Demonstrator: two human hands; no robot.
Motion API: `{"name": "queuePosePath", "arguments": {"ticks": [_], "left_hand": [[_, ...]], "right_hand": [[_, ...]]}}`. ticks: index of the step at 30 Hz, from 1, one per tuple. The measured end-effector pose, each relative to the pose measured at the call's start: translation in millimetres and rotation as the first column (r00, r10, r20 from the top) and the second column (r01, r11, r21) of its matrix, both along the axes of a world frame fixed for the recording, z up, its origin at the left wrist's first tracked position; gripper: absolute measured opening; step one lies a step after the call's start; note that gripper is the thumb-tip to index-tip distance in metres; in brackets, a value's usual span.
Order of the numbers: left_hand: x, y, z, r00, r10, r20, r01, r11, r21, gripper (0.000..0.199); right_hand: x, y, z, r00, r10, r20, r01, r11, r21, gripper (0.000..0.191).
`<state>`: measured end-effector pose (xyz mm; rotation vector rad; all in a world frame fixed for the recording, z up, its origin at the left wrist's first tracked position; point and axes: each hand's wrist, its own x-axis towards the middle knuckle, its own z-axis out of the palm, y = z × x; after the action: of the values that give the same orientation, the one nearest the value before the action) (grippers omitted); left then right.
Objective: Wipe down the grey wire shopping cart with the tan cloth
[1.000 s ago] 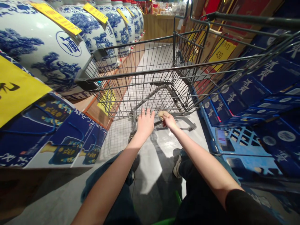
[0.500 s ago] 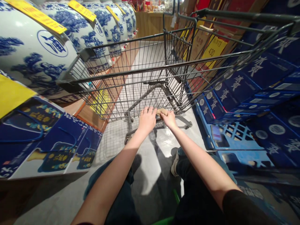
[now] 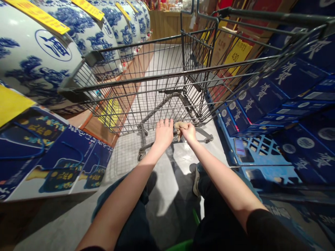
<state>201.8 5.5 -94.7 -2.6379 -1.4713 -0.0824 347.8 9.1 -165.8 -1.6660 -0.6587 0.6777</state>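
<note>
1. On your far left, big white porcelain jars (image 3: 52, 45) with blue painted patterns stand in a row going away from you, and yellow tags (image 3: 39, 17) lie across their tops.
2. Below the jars, navy and white printed cartons (image 3: 52, 157) line the aisle, with a yellow sign (image 3: 12, 104) at their upper edge.
3. Your left hand (image 3: 164, 134) is palm down over the near lower end of the wire shopping cart (image 3: 167, 77). Its fingers are slightly spread and point forward. You can't tell from this view whether they touch the wire.
4. Just right of those fingers, a small crumpled tan item (image 3: 180, 127) sits in your other hand. It is too blurred to name, and a narrow strip of it hangs downward.
5. Your right hand (image 3: 188, 133) is closed around that item, with the fingers (image 3: 184, 128) curled and pinching it from above. Your two hands are almost touching.
6. Beyond the cart, a yellow price sign (image 3: 237, 52) reading 430 is fixed to brown cartons (image 3: 222, 48).
7. On your far right, a blue plastic pallet (image 3: 261, 153) sits low beside the cart, under and beside stacked navy boxes (image 3: 295, 76) with white lettering.
</note>
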Motion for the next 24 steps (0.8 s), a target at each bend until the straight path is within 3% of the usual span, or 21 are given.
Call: {"name": "queuePosePath", "arguments": {"ticks": [17, 24], "left_hand": [[-11.0, -8.6, 0.7, 0.999, -0.022, -0.024, 0.021, 1.0, -0.019, 0.062], [-9.9, -7.8, -0.3, 0.999, -0.03, -0.022, 0.03, 0.999, -0.014, 0.062]], "right_hand": [[-1.5, -6.1, -15.7, 0.97, 0.028, -0.241, -0.022, 0.999, 0.028, 0.036], [-7.9, -6.3, -7.9, 0.92, 0.046, -0.389, -0.039, 0.999, 0.026, 0.028]]}}
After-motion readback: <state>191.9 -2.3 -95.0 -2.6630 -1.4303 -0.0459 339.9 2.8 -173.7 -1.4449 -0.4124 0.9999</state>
